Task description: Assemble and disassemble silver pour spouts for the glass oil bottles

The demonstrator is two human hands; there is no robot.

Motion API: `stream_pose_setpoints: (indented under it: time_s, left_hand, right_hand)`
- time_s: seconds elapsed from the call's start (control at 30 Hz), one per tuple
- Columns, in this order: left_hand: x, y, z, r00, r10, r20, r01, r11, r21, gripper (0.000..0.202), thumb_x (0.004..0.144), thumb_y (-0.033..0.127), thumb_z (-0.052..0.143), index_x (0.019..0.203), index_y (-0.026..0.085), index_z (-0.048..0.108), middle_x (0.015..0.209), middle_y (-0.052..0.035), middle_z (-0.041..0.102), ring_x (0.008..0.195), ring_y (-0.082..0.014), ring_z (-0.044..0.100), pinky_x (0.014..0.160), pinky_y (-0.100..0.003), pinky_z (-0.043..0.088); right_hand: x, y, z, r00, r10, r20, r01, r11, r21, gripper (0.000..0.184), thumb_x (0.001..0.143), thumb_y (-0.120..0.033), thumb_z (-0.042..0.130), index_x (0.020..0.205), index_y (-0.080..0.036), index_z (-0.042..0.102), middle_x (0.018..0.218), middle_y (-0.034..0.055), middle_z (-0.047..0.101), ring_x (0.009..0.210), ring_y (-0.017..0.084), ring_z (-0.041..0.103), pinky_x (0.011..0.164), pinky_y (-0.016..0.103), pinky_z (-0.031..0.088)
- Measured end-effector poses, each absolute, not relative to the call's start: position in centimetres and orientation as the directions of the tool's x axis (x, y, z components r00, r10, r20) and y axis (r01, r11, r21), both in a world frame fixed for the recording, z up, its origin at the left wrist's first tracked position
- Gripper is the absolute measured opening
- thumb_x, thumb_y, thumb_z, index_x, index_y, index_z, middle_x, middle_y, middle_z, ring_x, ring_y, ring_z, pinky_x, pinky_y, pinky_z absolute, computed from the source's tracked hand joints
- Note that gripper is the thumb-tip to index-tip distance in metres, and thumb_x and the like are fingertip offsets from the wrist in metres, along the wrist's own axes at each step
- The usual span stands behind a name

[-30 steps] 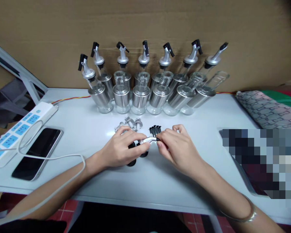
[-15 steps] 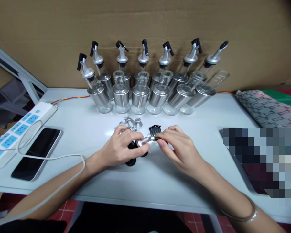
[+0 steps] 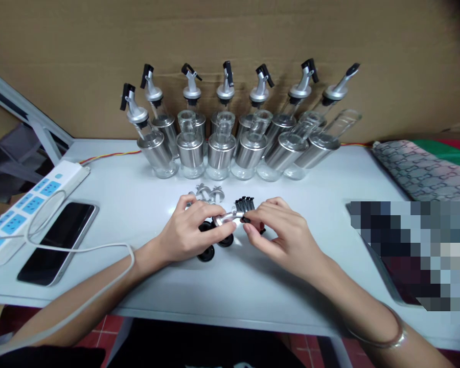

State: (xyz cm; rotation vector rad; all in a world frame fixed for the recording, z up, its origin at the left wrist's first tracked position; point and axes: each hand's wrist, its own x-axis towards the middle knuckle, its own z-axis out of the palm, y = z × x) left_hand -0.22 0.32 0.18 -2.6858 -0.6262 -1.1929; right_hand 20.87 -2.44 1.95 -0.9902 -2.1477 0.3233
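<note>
Between the thumb and fingers of my left hand (image 3: 184, 230) lies a silver pourer spout (image 3: 224, 219), its narrow end towards the right. My right hand (image 3: 287, 230) pinches a small black cap (image 3: 246, 220) at that narrow end; the fingers partly cover it, and I cannot tell whether it is fixed to the spout. Below the spout sit round black stoppers (image 3: 206, 253), partly hidden by my left hand. Loose silver spouts (image 3: 215, 194) lie just beyond that hand. A row of black caps (image 3: 245, 203) rests behind the fingers of my right hand.
Glass bottles with steel sleeves (image 3: 191, 153) stand in two rows at the back, several topped with pourers (image 3: 226, 92). A power strip (image 3: 34, 204), a phone (image 3: 57, 244) and a white cable (image 3: 99, 249) are at left. A patterned cloth (image 3: 417, 168) and a pixelated device lie right.
The fingers of my right hand have shifted slightly at the spout's narrow end, and the black cap there sits a little lower and further left. My left hand stays almost in place.
</note>
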Motion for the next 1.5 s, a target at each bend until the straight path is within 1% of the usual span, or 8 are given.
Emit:
stream_pose_setpoints:
  time_s: [0.4,0.57,0.67,0.73,0.87,0.93,1.27,1.5]
  left_hand:
    - [-0.2,0.4,-0.1,0.645,0.252,0.721,0.349,-0.937,0.015,0.014,0.091,0.014,0.054,0.101,0.021,0.061,0.095,-0.0029,0.069,0.077,-0.0115,0.058,0.076,-0.03,0.036]
    - [-0.2,0.5,0.0,0.637,0.261,0.726,0.373,-0.928,0.006,0.012,0.09,0.014,0.054,0.098,0.021,0.061,0.094,-0.0024,0.07,0.079,-0.0129,0.059,0.076,-0.031,0.036]
    - [-0.2,0.5,0.1,0.635,0.257,0.729,0.376,-0.927,-0.001,0.012,0.09,0.014,0.054,0.097,0.021,0.061,0.092,-0.0023,0.07,0.079,-0.0136,0.058,0.075,-0.031,0.037]
    - [-0.1,0.5,0.1,0.632,0.255,0.732,0.378,-0.926,-0.004,0.013,0.09,0.014,0.054,0.097,0.021,0.061,0.092,-0.0022,0.07,0.08,-0.014,0.058,0.076,-0.031,0.037]
    - [-0.1,0.6,0.1,0.63,0.26,0.732,0.388,-0.921,-0.007,0.013,0.089,0.013,0.055,0.097,0.021,0.061,0.091,-0.0021,0.069,0.08,-0.0141,0.058,0.076,-0.031,0.038]
    - [-0.1,0.6,0.1,0.63,0.26,0.732,0.392,-0.92,-0.011,0.013,0.088,0.012,0.056,0.097,0.021,0.061,0.091,-0.0019,0.069,0.081,-0.014,0.057,0.076,-0.031,0.038]
    - [-0.2,0.7,0.1,0.634,0.243,0.734,0.388,-0.921,-0.031,0.013,0.087,0.013,0.058,0.097,0.021,0.062,0.091,-0.0019,0.069,0.083,-0.015,0.056,0.076,-0.03,0.039]
    - [-0.2,0.7,0.1,0.633,0.239,0.736,0.386,-0.922,-0.033,0.013,0.087,0.013,0.057,0.097,0.021,0.061,0.09,-0.0016,0.069,0.083,-0.0138,0.056,0.076,-0.029,0.039]
  right_hand:
    - [20.7,-2.5,1.8,-0.475,0.726,0.498,0.557,0.686,-0.469,0.017,0.089,-0.017,0.052,0.073,-0.016,0.057,0.06,-0.001,0.056,0.057,0.011,0.052,0.067,0.029,0.036]
    - [21.3,-2.2,2.5,-0.416,0.778,0.472,0.572,0.627,-0.529,0.013,0.089,-0.015,0.051,0.088,-0.016,0.064,0.071,0.0028,0.064,0.066,0.013,0.058,0.065,0.027,0.042]
    - [22.5,-1.7,3.0,-0.347,0.876,0.336,0.655,0.482,-0.581,0.016,0.088,-0.015,0.051,0.093,-0.017,0.066,0.083,0.0048,0.069,0.071,0.014,0.062,0.061,0.024,0.044]
    - [23.4,-1.2,3.0,-0.352,0.915,0.197,0.719,0.398,-0.57,0.016,0.087,-0.015,0.051,0.091,-0.018,0.066,0.081,0.0027,0.07,0.065,0.013,0.061,0.059,0.024,0.044]
    - [24.7,-0.4,2.3,-0.407,0.906,-0.118,0.808,0.297,-0.509,0.017,0.087,-0.016,0.05,0.081,-0.019,0.064,0.068,-0.0008,0.065,0.056,0.011,0.056,0.056,0.024,0.04]
    - [25.0,-0.3,1.9,-0.418,0.889,-0.188,0.821,0.281,-0.497,0.018,0.086,-0.013,0.049,0.078,-0.019,0.064,0.069,-0.0009,0.065,0.06,0.012,0.057,0.058,0.024,0.04]
    - [25.3,-0.5,2.0,-0.439,0.875,-0.205,0.823,0.3,-0.482,0.029,0.078,-0.001,0.045,0.087,-0.019,0.067,0.082,0.0021,0.066,0.072,0.013,0.059,0.068,0.023,0.043]
    - [25.0,-1.0,2.1,-0.481,0.849,-0.218,0.793,0.315,-0.522,0.032,0.077,-0.004,0.048,0.097,-0.02,0.068,0.086,0.0026,0.068,0.074,0.015,0.061,0.069,0.025,0.045]
